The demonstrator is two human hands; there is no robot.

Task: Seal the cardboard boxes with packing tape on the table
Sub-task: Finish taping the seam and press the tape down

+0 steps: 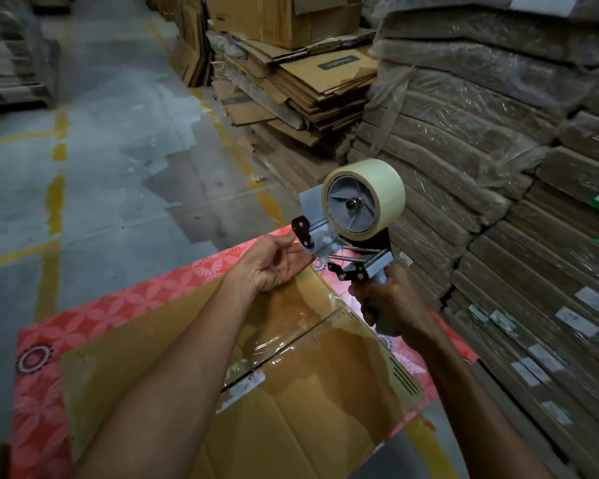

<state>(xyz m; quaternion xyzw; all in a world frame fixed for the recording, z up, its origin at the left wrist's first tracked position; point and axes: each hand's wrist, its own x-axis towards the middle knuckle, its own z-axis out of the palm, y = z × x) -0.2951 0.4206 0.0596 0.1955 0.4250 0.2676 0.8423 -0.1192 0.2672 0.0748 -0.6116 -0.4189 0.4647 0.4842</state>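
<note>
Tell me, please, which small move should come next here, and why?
Probably the left hand should pull tape free at the roller: its fingertips touch the front of the tape dispenser, which the right hand grips by the handle, raised above the cardboard box.

Wrapped cardboard stacks [498, 174] crowd the right edge of the table [42, 375]; flattened cartons [312, 84] block far right; open floor [118, 150] lies left and far.

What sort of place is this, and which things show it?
Probably a warehouse or packing area: stacks of flattened cardboard, plastic-wrapped bundles of board, yellow lines on the concrete floor.
</note>
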